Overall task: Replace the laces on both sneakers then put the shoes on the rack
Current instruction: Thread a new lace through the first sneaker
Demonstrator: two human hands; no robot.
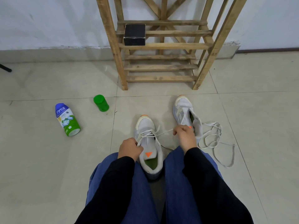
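Observation:
A white sneaker [148, 143] with an orange triangle on its tongue stands on the floor between my knees, toe pointing away. A white lace [149, 134] crosses its front eyelets. My left hand [129, 148] grips the sneaker's left collar by the tongue. My right hand [183, 135] pinches one end of that lace and holds it taut to the right. A second white sneaker [184, 113] sits further right, with no lace in its eyelets. A loose white lace [213, 141] lies tangled on the tiles beside it. The wooden rack [161, 46] stands ahead against the wall.
A black box [134, 35] sits on a rack shelf at the left. A green-and-blue bottle [67, 119] lies on the floor at the left, with a green cap [101, 103] near it. A black stand foot [5, 68] pokes in at the far left.

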